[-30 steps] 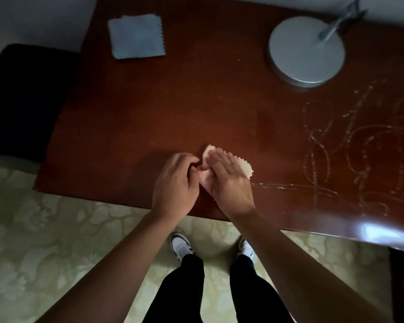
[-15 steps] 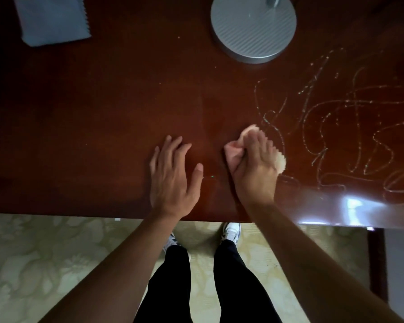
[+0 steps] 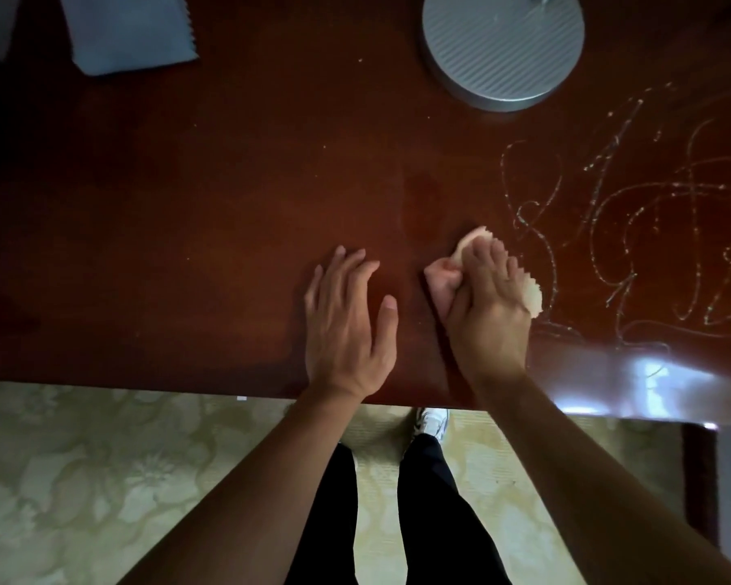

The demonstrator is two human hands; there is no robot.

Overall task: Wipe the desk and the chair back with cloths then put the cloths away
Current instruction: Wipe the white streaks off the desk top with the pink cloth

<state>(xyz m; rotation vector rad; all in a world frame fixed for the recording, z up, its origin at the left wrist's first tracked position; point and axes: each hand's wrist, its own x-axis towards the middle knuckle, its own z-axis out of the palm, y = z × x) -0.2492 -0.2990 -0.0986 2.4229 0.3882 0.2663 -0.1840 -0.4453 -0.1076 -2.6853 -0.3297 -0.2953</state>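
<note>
Pink cloth (image 3: 442, 285): bunched under the right hand (image 3: 488, 314) on the desk (image 3: 229, 204), toward the near edge and well short of the lamp base (image 3: 503, 44), which stands at the far side. The right hand's fingers lie over the cloth with the thumb tucked against its left fold, so it grasps and presses the cloth down. A serrated edge pokes out on the hand's right side.

Head view, remaining items. The left hand (image 3: 347, 327) lies flat on the desk, released, fingers spread, holding nothing, just left of the cloth and apart from it. White squiggly marks (image 3: 650, 230) cover the desk to the right of the cloth and nearer than the lamp base; the closest line runs just beside the cloth's edge. A blue cloth (image 3: 127, 31) lies far left of the lamp base, at the far edge, untouched. The chair back is not identifiable in this view.

Judged risks:
- A bunched cloth offers a small contact patch; strokes may smear the marks rather than lift them.
- A wide sweep toward the lamp base could knock it.
- Wiping toward the near edge may push residue onto the patterned floor (image 3: 102, 479).
- The loose serrated edge may fold under and drag.
</note>
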